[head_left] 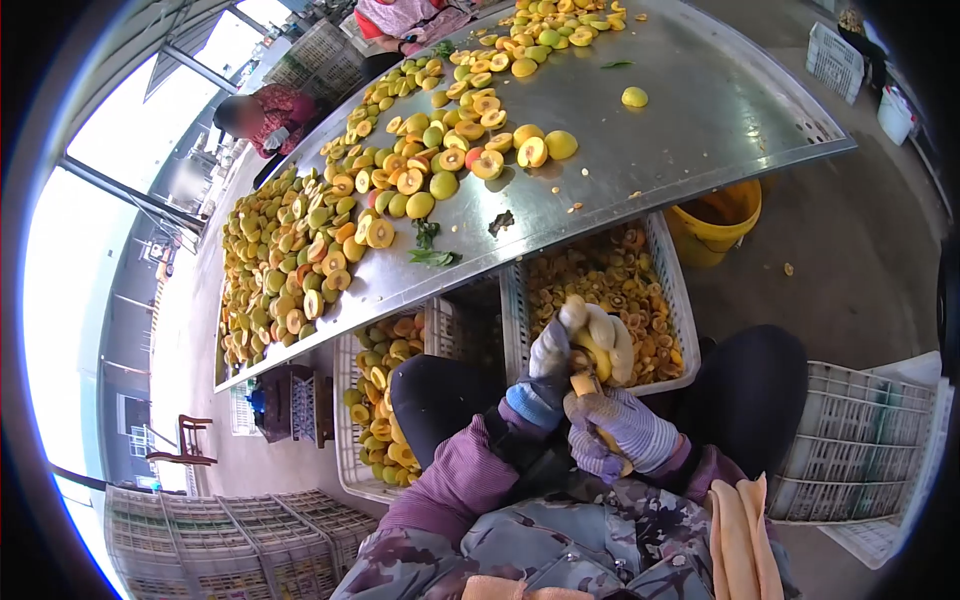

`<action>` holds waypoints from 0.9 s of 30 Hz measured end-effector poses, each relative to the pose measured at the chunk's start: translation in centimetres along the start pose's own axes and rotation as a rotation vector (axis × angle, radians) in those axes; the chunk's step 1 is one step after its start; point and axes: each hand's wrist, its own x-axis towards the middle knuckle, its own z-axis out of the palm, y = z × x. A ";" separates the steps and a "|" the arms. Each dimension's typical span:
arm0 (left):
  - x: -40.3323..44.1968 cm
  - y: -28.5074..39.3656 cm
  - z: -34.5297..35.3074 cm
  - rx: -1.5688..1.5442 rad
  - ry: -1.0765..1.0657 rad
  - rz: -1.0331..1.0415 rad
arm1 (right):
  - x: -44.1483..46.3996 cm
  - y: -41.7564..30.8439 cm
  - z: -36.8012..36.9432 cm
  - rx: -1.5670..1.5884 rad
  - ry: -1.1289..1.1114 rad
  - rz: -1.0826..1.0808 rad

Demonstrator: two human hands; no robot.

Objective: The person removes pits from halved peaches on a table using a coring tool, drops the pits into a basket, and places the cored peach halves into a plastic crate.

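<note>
My left hand [588, 345], in a pale glove, is raised over the front crate with its fingers curled round a yellow piece of fruit [596, 361], partly hidden. Just below it, my right hand [622, 428], in a striped purple-and-white glove, grips a wooden-handled tool [584, 383]. The tool's top end comes close to the fruit; whether they touch I cannot tell. Behind both hands, the white crate [672, 285] between my knees holds many cut, hollowed fruit pieces [600, 270]. Whole and halved yellow-green stone fruit [300, 250], apricot-like, is heaped on the metal table [640, 150].
A second crate [347, 450] of fruit halves stands by my left knee. A yellow bucket [715, 225] is under the table's right side. Stacked crates [230, 545] stand lower left, another crate [850, 440] at right. Two other people [275, 120] sit along the table's far side.
</note>
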 end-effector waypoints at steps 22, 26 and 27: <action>-15.4 33.0 -4.7 2.149 1.228 -0.276 | 2.4 0.1 -6.5 -0.431 0.868 -0.167; -6.0 35.7 -12.1 2.258 1.005 -0.365 | 2.3 -2.1 -5.3 -0.624 0.884 -0.175; -3.1 35.7 -13.6 2.303 1.032 -0.473 | 2.1 -2.8 -5.2 -0.605 0.936 -0.122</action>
